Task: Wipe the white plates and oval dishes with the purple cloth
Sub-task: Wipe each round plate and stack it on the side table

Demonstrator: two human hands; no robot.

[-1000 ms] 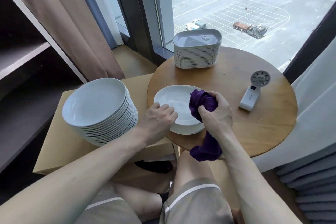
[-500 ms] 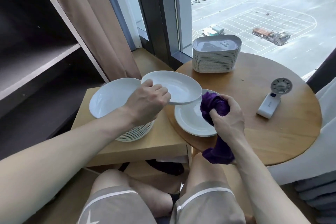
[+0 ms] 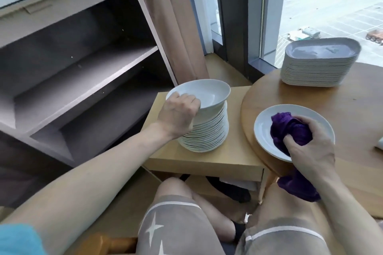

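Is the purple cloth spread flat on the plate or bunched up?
Bunched up. The right hand grips the purple cloth as a wad on the plate; its loose end hangs below.

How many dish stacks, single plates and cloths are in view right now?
Dish stacks: 2 (round plate stack, oval dish stack)
Single plates: 2 (tilted plate in left hand; flat plate under the purple cloth)
Purple cloths: 1, gripped by right hand
Total: 5
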